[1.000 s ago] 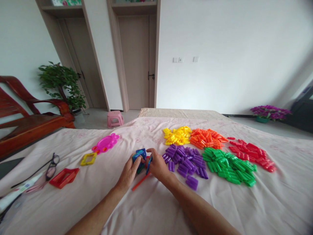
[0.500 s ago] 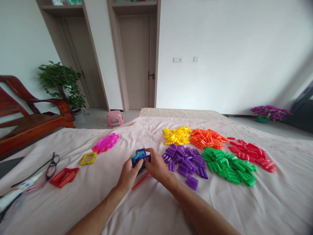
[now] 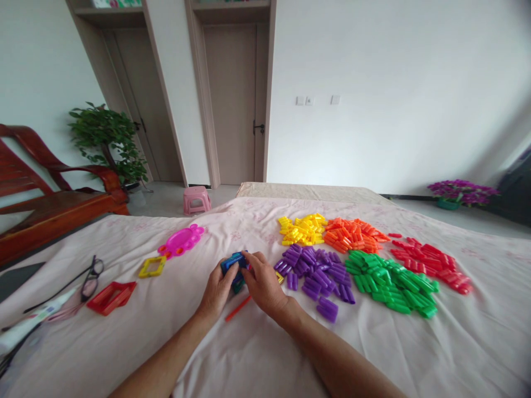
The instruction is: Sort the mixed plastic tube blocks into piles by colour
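Note:
Blue plastic square frames [image 3: 233, 262] are gripped between both hands above the cloth, their lower part hidden by the fingers. My left hand [image 3: 215, 288] is closed round their left side, thumb on the near face. From the right, the fingers of my right hand [image 3: 266, 283] curl over the same blue pieces. Under the hands lies a thin red strip [image 3: 238, 308], and a bit of yellow plastic [image 3: 280, 277] peeks out beside my right hand. The nearest pile is of purple plastic tubes [image 3: 317, 271], just right of that hand.
Piles of yellow [image 3: 302, 229], orange [image 3: 354, 235], green [image 3: 392, 283] and red [image 3: 431, 262] plastic pieces cover the cloth's right side. To the left lie a pink tray [image 3: 182, 241], a yellow square frame [image 3: 152, 267], red frames [image 3: 111, 298], glasses [image 3: 90, 281] and a white tube [image 3: 37, 320].
A blue frame that stood raised above the others now lies flatter against them. Both hands have drawn slightly closer round the blue pieces, and the view has shifted a little.

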Demonstrator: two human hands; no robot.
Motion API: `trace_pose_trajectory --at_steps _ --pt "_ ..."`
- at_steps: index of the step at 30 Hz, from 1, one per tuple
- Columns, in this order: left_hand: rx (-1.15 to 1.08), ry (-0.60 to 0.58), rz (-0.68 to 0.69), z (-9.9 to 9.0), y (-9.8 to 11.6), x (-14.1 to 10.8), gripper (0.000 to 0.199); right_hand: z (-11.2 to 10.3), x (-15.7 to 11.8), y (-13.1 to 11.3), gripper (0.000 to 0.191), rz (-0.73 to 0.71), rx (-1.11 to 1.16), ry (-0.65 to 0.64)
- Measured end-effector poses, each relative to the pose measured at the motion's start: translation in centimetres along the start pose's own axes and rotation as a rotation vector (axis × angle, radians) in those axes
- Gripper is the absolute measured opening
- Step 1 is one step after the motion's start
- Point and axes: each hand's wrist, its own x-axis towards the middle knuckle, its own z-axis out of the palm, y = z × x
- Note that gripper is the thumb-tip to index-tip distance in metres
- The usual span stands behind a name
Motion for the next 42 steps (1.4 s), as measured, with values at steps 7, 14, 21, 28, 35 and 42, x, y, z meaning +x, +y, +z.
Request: trace_pose_trajectory --at_steps 7,14,21,28,35,42 --pt "0.012 0.019 -0.032 0.1 0.6 -0.2 0.039 -0.8 -0.1 0.4 0.076 -0.134 -0.116 -0.123" --pt "0.034 -0.066 -0.025 -0.7 0.3 -0.2 0.037 -1.2 0.3 0.6 0.084 -0.233 -0.199 -0.177" --pt "-0.065 -0.071 -0.104 -0.8 -0.5 0.0 0.035 -1.4 0.3 0.6 0.068 -0.211 -0.207 -0.202" --pt "-0.077 -0.105 -0.101 -0.1 0.1 -0.1 0.036 -1.5 0.3 0.5 0.065 -0.163 -0.240 -0.175" --pt "-0.090 -0.096 -0.054 -0.1 0.0 0.1 0.037 -1.2 0.1 0.8 0.075 -0.133 -0.275 -0.205" --pt "-0.096 -0.138 -0.070 -0.2 -0.6 0.3 0.033 -1.1 0.0 0.1 0.062 -0.148 -0.292 -0.161"
